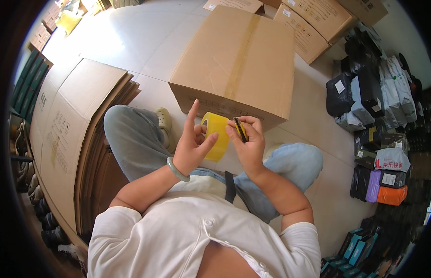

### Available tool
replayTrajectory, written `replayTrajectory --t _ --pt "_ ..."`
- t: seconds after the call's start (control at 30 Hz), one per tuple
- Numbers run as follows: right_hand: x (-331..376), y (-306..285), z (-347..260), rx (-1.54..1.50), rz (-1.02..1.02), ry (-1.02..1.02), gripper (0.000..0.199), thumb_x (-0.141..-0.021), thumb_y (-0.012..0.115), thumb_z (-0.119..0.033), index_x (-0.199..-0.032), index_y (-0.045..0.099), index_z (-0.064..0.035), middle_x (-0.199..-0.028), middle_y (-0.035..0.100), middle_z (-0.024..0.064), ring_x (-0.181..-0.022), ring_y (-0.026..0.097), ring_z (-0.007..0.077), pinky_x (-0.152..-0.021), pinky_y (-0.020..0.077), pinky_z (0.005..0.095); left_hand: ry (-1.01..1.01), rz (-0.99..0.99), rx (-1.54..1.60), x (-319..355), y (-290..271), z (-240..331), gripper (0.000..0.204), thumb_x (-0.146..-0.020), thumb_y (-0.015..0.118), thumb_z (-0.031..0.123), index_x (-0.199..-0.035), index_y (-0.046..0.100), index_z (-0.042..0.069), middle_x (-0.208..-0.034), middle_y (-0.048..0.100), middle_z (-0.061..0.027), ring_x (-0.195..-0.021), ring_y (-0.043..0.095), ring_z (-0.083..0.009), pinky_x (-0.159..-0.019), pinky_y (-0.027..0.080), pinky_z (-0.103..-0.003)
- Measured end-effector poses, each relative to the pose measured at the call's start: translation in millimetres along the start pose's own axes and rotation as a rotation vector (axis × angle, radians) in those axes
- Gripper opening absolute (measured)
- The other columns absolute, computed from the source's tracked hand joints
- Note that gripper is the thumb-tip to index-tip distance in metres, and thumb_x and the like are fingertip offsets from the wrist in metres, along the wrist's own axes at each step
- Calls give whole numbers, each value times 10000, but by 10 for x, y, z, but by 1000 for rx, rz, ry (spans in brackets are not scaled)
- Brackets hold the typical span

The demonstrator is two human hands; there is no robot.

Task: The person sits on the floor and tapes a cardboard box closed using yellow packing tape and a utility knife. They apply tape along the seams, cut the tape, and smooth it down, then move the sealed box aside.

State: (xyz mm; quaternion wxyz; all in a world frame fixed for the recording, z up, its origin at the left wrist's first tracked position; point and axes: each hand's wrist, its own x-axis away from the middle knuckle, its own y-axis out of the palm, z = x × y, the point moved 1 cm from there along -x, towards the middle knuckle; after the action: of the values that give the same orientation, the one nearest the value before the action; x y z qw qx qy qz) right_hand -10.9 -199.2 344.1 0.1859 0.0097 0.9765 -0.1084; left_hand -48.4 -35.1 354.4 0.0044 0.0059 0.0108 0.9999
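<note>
My left hand (190,147) holds a wide roll of yellow packing tape (218,135). Its thumb lies on the outside of the roll, some fingers are at the core, and the index finger points up and away. My right hand (251,147) grips a yellow and black box cutter (240,129), close beside the roll's right side. Whether the blade is out cannot be made out. Just beyond both hands stands a large brown cardboard box (206,55) with a strip of tape (241,60) along its top.
At my left leans a stack of flattened cartons (62,125), near my bent knee. More cardboard boxes (301,32) stand at the far right. Wrapped parcels (364,92) are piled along the right side, and shoes (34,190) line the far left. Pale tiles (150,51) cover the floor.
</note>
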Motion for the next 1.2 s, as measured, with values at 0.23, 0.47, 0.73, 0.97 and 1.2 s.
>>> replayTrajectory --t 0.23,0.47,0.73,0.97,1.2 --pt "-102 34 -20 -277 62 206 456 -887 664 -178 -1290 489 -58 -1003 500 32 -876 512 99 -773 448 233 48 79 204 61 -128 184 843 -899 584 62 -1514 23 196 -885 591 -58 -787 525 -82 -744 431 -235" --pt "-138 140 40 -378 -102 272 327 -900 645 -176 -1188 550 -56 -971 468 2 -759 452 40 -719 415 194 269 223 19 245 -571 422 868 -875 611 68 -1513 30 167 -850 580 -44 -739 512 -91 -725 418 -232" --pt "-84 350 -443 -224 -420 -115 331 -794 749 -137 -1105 656 -72 -1088 492 31 -809 478 71 -635 421 193 241 212 -398 594 -501 407 924 -824 632 21 -1504 12 99 -780 512 -44 -650 445 -95 -630 388 -218" --pt "-70 276 -403 -165 -515 10 239 -767 773 -124 -972 674 -51 -1074 516 41 -730 483 73 -601 419 195 290 174 -448 554 -267 282 941 -753 672 -8 -1498 101 57 -697 444 -45 -567 408 -127 -551 388 -243" --pt "-89 208 -343 -208 -460 -53 141 -750 763 -48 -840 655 -42 -1030 525 60 -766 495 90 -650 427 217 290 149 -500 448 -266 275 968 -745 681 -7 -1498 75 54 -703 466 -57 -559 417 -135 -548 388 -240"
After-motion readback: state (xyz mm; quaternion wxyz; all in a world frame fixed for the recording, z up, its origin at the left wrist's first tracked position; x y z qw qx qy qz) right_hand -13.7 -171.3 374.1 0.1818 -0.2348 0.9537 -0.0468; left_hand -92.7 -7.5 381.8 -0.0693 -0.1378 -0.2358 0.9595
